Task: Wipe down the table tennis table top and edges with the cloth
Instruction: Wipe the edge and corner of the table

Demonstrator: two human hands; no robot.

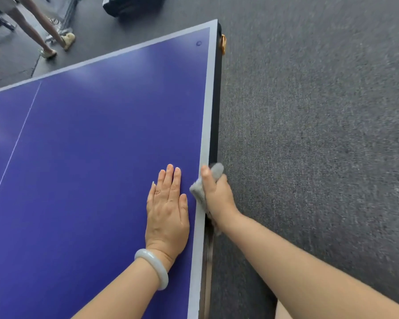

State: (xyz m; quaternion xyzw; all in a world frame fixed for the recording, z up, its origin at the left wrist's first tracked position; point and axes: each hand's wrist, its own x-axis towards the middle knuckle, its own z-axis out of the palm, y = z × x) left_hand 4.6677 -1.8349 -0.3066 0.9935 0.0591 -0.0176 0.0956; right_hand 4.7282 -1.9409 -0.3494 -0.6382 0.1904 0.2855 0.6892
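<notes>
Your right hand [219, 196] grips the cloth [217, 171], wrapping it over the table's side edge [214, 111], which runs straight ahead, away from you. Your left hand [167, 212] lies flat and open on the table top [101, 157], just beside.

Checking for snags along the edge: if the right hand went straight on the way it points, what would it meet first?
The right hand, gripping the cloth, has bare table edge ahead; first likely an orange fitting near the far corner, depth unclear.
</notes>
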